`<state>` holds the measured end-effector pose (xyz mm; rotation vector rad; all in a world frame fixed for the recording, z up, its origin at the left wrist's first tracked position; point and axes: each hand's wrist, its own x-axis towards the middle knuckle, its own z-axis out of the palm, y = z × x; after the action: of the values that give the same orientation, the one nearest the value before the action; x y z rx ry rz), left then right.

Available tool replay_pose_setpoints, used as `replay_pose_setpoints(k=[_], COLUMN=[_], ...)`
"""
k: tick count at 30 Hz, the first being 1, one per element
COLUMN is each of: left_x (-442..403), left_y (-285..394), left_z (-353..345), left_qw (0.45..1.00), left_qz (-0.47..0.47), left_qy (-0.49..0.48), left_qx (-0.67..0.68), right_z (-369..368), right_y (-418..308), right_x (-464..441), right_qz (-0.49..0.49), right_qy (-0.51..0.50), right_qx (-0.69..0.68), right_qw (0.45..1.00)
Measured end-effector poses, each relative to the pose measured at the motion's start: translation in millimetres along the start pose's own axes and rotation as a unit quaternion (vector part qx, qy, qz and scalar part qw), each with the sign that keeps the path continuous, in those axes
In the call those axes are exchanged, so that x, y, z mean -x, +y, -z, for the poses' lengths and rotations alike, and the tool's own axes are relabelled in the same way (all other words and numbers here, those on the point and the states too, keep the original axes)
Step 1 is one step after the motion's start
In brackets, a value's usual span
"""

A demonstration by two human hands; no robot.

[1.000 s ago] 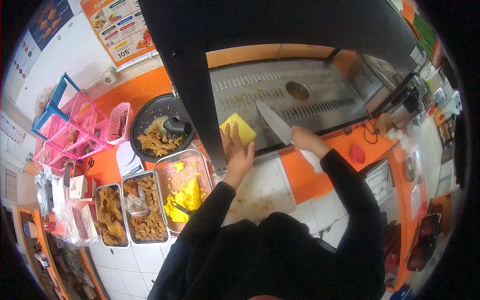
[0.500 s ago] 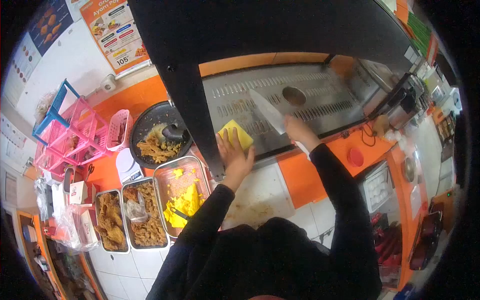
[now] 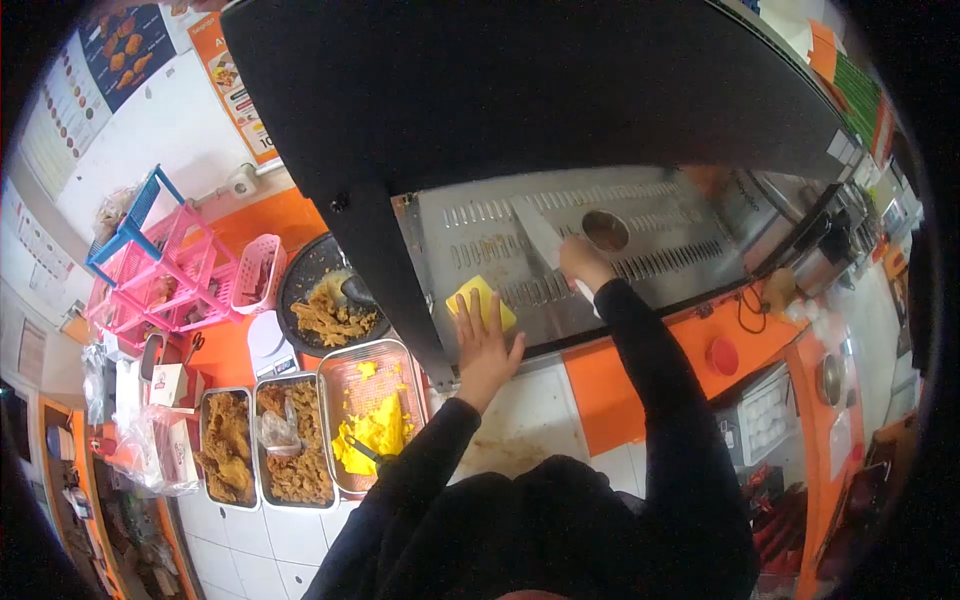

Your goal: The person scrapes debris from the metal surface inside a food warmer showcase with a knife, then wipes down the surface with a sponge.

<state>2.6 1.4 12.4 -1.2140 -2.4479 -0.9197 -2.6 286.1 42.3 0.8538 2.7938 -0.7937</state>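
Observation:
My right hand (image 3: 585, 264) is closed around the white handle of a broad-bladed knife (image 3: 541, 236), whose pale blade points away over a slotted metal plate (image 3: 660, 264). My left hand (image 3: 486, 352) lies with fingers stretched and spread on a yellow sponge (image 3: 482, 304), near the left front corner of the plate. The thumb stands apart from the sponge. A round opening (image 3: 605, 231) in the plate is just beyond my right hand.
A black cabinet panel (image 3: 520, 90) overhangs the plate, with a black post (image 3: 405, 270) beside my left hand. Leftward sit a wire-mesh tray (image 3: 362, 374) of yellow food with a utensil, trays of fried pieces (image 3: 228, 450), a black mortar (image 3: 305, 270) and pink racks (image 3: 175, 265).
The view has shifted, so the scene appears lower. My right hand and the knife have moved left and farther over the plate. My left hand stays on the sponge.

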Motion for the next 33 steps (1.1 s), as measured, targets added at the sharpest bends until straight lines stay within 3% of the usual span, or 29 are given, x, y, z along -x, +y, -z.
replay_pose_setpoints(k=[4,6,9,13,16,19,22,28,30,33], left_x=[-2,0,-1,1,0,0,1,0,2,4], left_y=[2,3,3,3,6,7,4,-5,-5,-22], left_z=[-1,-2,-2,0,3,2,1,-8,-10,-22], left_qw=[1.000,1.000,1.000,0.999,1.000,1.000,1.000,0.999,0.997,0.994], left_qz=[0.006,0.002,-0.007,-0.009,-0.009,-0.004,-0.018,0.032,0.051,0.070], left_qy=[-0.007,-0.010,-0.007,-0.008,-0.012,-0.016,-0.004,-0.004,0.023,0.060], left_qx=[-0.016,-0.023,-0.028,-0.032,-0.023,-0.014,-0.012,-0.029,-0.049,-0.063], right_z=[1,13,21,4,-32,-37,5,46,65,126], right_y=[10,3,-17,-43,-29,-34,-44,103,186,257], right_x=[31,73,112,132,106,113,172,221,228,238], right_qz=[0.009,-0.072,-0.076,0.012,0.192,0.129,-0.024,-0.097,-0.073,-0.135], right_qy=[0.054,0.051,0.048,0.047,0.184,0.191,0.055,0.145,0.235,0.227], right_qx=[-0.050,-0.122,-0.113,-0.043,0.120,0.130,-0.141,-0.090,-0.036,0.062], right_qw=[0.997,0.989,0.989,0.998,0.956,0.964,0.988,0.981,0.969,0.962])
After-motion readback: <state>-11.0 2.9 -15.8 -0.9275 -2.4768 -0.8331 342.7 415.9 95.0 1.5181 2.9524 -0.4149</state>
